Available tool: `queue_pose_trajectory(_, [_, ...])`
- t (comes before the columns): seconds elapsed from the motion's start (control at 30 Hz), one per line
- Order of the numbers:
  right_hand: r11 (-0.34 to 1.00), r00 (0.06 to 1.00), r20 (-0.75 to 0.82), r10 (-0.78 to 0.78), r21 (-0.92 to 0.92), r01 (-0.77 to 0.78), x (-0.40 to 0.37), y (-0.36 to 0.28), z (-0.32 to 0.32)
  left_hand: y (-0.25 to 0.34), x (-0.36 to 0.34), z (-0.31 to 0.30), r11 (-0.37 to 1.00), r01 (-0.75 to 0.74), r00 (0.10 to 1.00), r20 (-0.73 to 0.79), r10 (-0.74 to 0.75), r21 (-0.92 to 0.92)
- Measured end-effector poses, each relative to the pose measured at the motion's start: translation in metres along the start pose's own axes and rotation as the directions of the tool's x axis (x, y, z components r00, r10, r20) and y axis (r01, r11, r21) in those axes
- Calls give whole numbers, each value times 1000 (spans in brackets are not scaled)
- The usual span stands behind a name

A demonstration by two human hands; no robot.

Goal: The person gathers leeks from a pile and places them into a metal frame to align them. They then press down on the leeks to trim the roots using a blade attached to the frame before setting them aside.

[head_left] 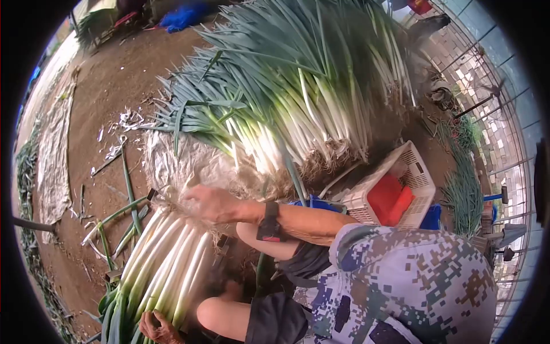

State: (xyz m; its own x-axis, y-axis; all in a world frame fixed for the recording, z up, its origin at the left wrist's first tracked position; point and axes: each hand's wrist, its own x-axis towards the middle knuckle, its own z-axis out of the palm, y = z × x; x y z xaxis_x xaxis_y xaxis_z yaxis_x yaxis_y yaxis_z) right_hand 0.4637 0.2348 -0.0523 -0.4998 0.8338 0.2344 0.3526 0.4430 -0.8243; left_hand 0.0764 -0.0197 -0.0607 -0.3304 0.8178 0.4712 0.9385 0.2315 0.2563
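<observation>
A bundle of leeks [169, 258] lies at the lower left, white stalks up and green leaves down. My right hand [212, 203] is at its root end, fingers bent into the pale roots and slightly blurred. Near the bottom edge, my left hand [160, 328] has its fingers curled round the stalks where they turn green. Part of this hand is cut off by the dark border. Beyond the right hand, a large heap of leeks [321, 109] is spread out, roots facing my side.
A white plastic crate [421, 172] holding something red stands right of centre. A pale sheet [166, 157] lies under the heap's edge. Loose leaves [129, 178] litter the dirt floor. Wire fencing [498, 103] and more greens [461, 189] are at the right.
</observation>
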Motion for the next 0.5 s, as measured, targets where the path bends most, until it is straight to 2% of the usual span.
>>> queue_pose_trajectory(0.03, [972, 970, -80, 228, -45, -232, -22, 17, -73, -41, -8, 21, 997, -74, 996, -41, 73, -29])
queue_pose_trajectory(0.07, [952, 942, -198, 271, -86, -292, -41, 52, -98, -81, -15, 42, 987, -150, 986, -82, 145, -52])
queue_pose_trajectory(0.1, [925, 913, -267, 309, -138, -354, -61, 84, -127, -70, -14, 43, 983, -173, 980, -106, 167, -56])
queue_pose_trajectory(0.13, [855, 839, -340, 424, -157, -495, -82, 105, -157, -40, -10, 41, 985, -165, 979, -130, 157, -49])
queue_pose_trajectory(0.17, [825, 780, -442, 444, -139, -548, -102, 121, -165, -4, -4, 35, 990, -138, 982, -135, 131, -44])
queue_pose_trajectory(0.2, [719, 673, -481, 561, -118, -684, -124, 139, -195, 42, 2, 22, 992, -122, 983, -140, 115, -39])
queue_pose_trajectory(0.23, [734, 596, -652, 469, -87, -673, -152, 166, -213, 75, 8, 12, 992, -119, 983, -148, 111, -42])
queue_pose_trajectory(0.27, [716, 501, -722, 477, -11, -698, -178, 175, -241, 107, 12, 5, 991, -123, 982, -148, 115, -48])
queue_pose_trajectory(0.3, [643, 394, -801, 451, -14, -765, -201, 185, -266, 134, 16, 0, 990, -127, 982, -148, 118, -54])
queue_pose_trajectory(0.33, [603, 342, -852, 396, -40, -797, -223, 204, -292, 158, 19, -5, 990, -129, 982, -145, 119, -60])
queue_pose_trajectory(0.37, [609, 289, -864, 412, 25, -793, -236, 200, -312, 180, 22, -10, 989, -129, 983, -139, 119, -68])
queue_pose_trajectory(0.47, [514, 264, -912, 313, -71, -855, -274, 247, -359, 229, 27, -17, 988, -136, 982, -139, 125, -75])
queue_pose_trajectory(0.5, [477, 259, -878, 403, -40, -878, -279, 257, -371, 229, 23, -9, 987, -130, 983, -142, 116, -90])
